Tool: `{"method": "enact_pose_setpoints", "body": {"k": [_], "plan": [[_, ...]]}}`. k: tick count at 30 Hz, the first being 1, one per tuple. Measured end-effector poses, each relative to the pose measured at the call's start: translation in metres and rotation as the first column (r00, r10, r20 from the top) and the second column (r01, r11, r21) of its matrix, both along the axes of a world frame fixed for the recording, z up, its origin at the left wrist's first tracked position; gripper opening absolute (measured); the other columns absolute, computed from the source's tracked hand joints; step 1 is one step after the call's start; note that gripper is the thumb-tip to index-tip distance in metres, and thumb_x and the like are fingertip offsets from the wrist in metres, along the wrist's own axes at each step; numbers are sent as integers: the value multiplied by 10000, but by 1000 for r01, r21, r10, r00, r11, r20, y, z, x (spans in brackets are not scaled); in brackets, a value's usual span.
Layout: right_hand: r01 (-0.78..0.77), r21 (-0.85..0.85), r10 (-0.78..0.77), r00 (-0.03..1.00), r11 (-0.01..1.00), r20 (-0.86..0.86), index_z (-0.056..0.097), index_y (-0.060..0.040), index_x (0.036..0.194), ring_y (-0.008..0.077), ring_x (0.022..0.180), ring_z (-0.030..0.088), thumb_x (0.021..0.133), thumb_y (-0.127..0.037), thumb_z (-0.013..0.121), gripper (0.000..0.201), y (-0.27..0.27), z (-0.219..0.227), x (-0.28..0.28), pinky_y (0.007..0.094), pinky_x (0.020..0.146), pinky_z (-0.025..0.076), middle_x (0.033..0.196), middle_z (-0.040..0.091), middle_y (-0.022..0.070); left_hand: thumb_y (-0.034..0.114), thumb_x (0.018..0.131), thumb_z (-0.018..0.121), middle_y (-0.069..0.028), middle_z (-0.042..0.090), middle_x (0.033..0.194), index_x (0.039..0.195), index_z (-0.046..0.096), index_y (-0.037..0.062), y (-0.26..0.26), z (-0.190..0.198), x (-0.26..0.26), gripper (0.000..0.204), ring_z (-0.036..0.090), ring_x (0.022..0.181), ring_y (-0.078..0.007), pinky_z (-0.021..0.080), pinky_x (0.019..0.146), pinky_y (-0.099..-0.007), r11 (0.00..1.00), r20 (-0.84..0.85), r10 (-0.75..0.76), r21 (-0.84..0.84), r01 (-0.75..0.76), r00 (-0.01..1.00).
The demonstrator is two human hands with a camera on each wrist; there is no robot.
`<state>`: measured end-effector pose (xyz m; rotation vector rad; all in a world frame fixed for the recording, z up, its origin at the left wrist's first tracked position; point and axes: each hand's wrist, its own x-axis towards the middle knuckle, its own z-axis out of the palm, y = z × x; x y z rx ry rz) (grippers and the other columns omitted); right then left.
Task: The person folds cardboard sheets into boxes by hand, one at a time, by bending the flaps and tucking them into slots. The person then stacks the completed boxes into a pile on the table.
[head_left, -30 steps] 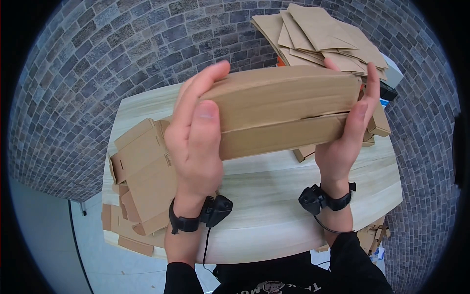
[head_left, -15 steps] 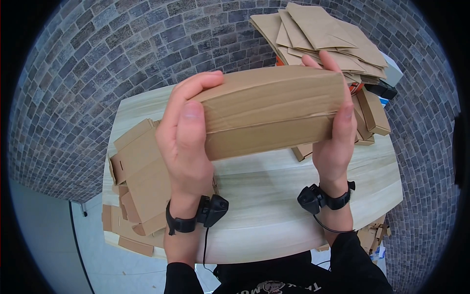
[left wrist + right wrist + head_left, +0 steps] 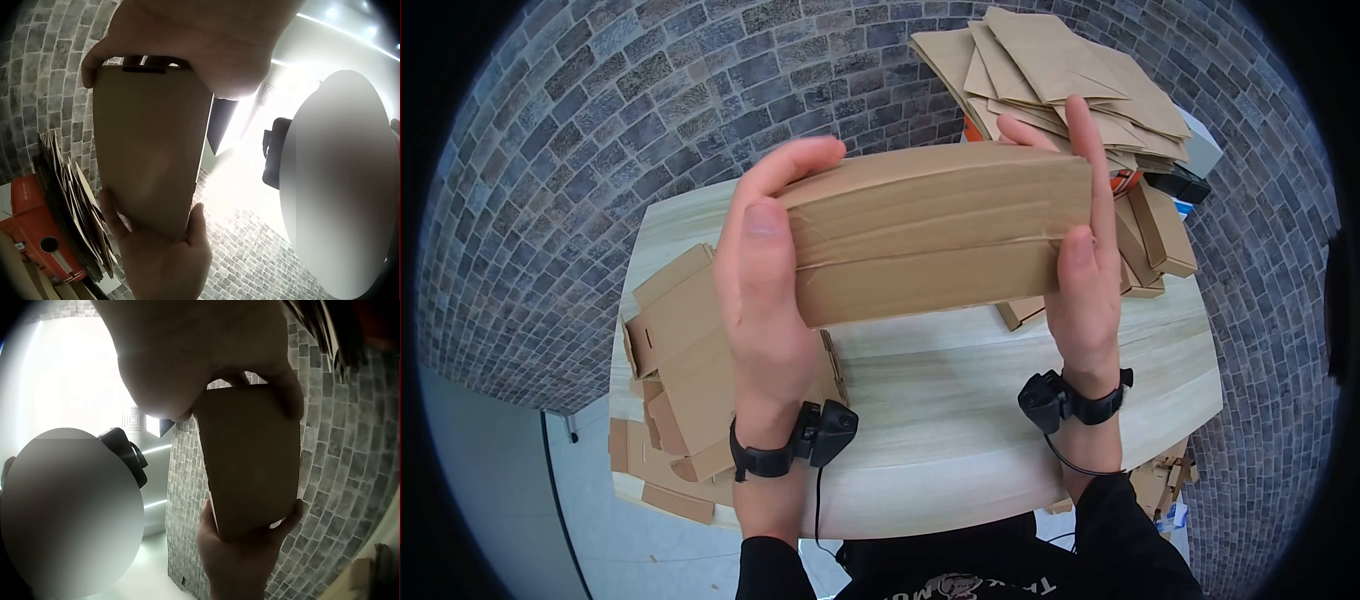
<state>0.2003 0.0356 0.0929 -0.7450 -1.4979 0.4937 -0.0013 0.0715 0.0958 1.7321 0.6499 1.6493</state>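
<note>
A closed brown cardboard box is held up above the table, a seam running along the side that faces the head view. My left hand grips its left end, thumb on the near side and fingers over the top edge. At the right end my right hand holds it, thumb on the near side, one finger pointing up past the corner. In the left wrist view the box's broad flat face shows between both hands. The right wrist view has that face in shadow, a hand at each end.
Flattened cardboard pieces lie on the left of the pale table. Brown paper sheets or bags are stacked at the back right, over an orange box. Small cardboard boxes sit at the right edge.
Both hands have carried the box to the left. The gap in its seam near the right end no longer shows, and the right hand has shifted inward with it.
</note>
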Motion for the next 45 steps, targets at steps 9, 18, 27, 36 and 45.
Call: {"method": "enact_pose_setpoints", "body": {"k": [9,18,27,36,45], "plan": [[65,50,-70,993,997,94,333,-5,1347,264,1195,492,929,-596,392,727,0,-5,4,392,1023,379,1334,464,224,345,976,348,-149,616,1117,1034,608,-27,-7,5,3,457,548,1062,-212,389,948,-325,999,61,3,-35,0,998],[67,41,-69,995,997,75,359,-12,1305,261,1195,491,966,-536,344,624,-1,-5,2,394,1033,363,1321,474,240,316,971,374,-135,621,1104,1041,610,-27,-7,4,5,422,553,1042,-194,396,935,-313,995,97,-32,-88,41,995],[77,25,-78,996,997,49,175,-26,1472,275,1237,471,908,-662,358,869,-3,-2,-3,388,1045,363,1356,448,243,312,973,365,-130,621,1098,1045,609,-27,-5,5,1,424,553,1041,-194,395,937,-310,996,71,-31,-85,37,997],[116,23,-117,993,993,33,237,17,1440,308,1291,421,936,-593,360,801,-4,2,-4,406,1089,298,1380,428,251,297,935,464,-134,589,1159,1129,567,-25,-12,9,1,389,538,1072,-189,395,953,-314,989,0,-88,-116,88,996],[78,10,-78,996,997,43,375,72,1335,323,1302,404,923,-554,426,752,-3,0,5,414,1099,276,1377,437,240,230,862,566,-127,557,1191,1212,508,-14,-10,6,3,431,521,1094,-184,397,962,-319,982,5,-159,-98,159,987]]}}
